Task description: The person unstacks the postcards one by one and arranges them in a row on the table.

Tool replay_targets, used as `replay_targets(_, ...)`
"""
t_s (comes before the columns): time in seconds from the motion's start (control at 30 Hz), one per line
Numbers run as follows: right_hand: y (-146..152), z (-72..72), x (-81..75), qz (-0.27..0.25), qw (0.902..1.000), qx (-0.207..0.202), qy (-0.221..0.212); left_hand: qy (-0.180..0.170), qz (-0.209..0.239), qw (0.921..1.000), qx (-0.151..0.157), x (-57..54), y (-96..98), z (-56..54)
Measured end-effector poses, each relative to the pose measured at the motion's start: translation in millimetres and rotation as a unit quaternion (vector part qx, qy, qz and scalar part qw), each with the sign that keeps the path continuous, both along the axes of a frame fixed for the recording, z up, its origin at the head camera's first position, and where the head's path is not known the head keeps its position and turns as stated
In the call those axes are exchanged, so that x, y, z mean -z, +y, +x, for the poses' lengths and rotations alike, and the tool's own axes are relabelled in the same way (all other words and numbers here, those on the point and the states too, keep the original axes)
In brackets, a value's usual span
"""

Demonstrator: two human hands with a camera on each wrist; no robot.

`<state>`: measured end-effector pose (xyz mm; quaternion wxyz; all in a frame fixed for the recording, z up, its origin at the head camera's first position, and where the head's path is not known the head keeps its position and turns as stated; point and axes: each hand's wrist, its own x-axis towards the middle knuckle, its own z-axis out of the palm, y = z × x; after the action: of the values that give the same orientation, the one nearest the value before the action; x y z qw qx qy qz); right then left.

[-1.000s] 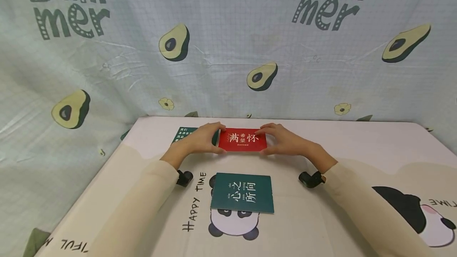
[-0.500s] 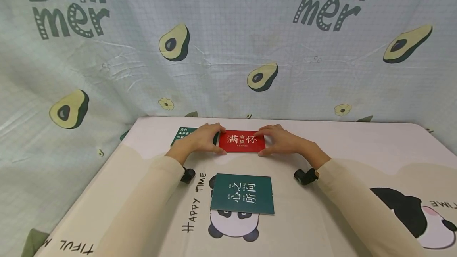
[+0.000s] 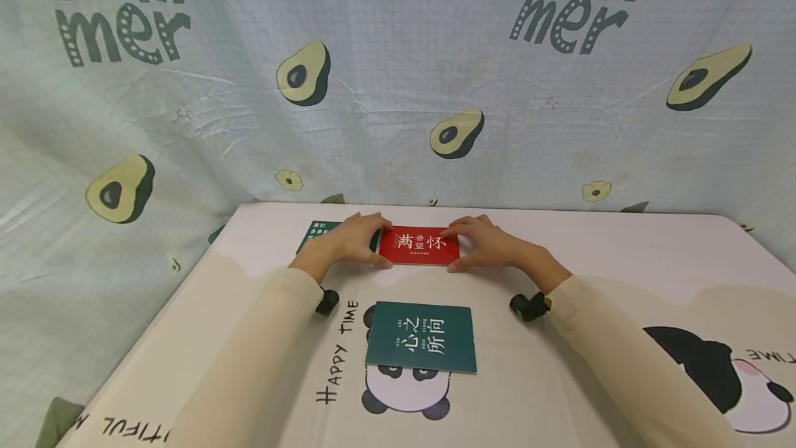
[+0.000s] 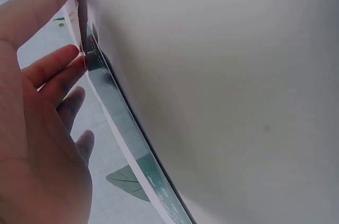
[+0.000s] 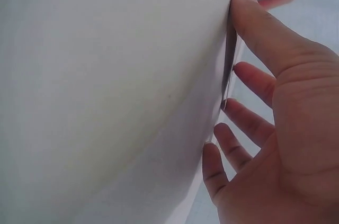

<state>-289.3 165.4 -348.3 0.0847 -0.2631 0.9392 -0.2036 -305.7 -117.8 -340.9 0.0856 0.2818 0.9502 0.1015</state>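
A red booklet [image 3: 418, 254] with white characters lies near the back of the table, cover up. My left hand [image 3: 353, 240] grips its left end, thumb at the near corner and fingers toward the far one. At the opposite end my right hand [image 3: 486, 244] holds it the same way. Both wrist views catch the booklet only as a thin dark edge by the fingertips. Behind my left hand, a green booklet [image 3: 318, 228] with white writing is partly hidden. Nearer me lies a dark green booklet [image 3: 429, 358] with large white characters, untouched.
The table's pale cloth [image 3: 528, 379] carries printed pandas and lettering. Directly past the back edge hangs a light curtain [image 3: 373, 157] with avocado prints. Small black wrist cameras [image 3: 528, 307] sit below both hands.
The red booklet has shifted slightly left and a little nearer to me, with both hands keeping hold. My right forearm has drawn inward slightly. The dark green booklet stays in place.
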Motion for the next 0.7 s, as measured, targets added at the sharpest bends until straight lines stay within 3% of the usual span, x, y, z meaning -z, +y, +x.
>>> replay_targets(0.23, -0.7, -2.5, 2.7, 0.008, 0.9999, 0.004, 0.005, -0.001, -0.008, 0.9999, 0.008, -4.0, 0.7, 2.4)
replay_targets(0.7, -1.5, -0.5, 1.2, 0.008, 0.9999, 0.008, -0.002, -0.014, -0.004, 0.9998, -0.015, -2.6, -0.2, 2.8)
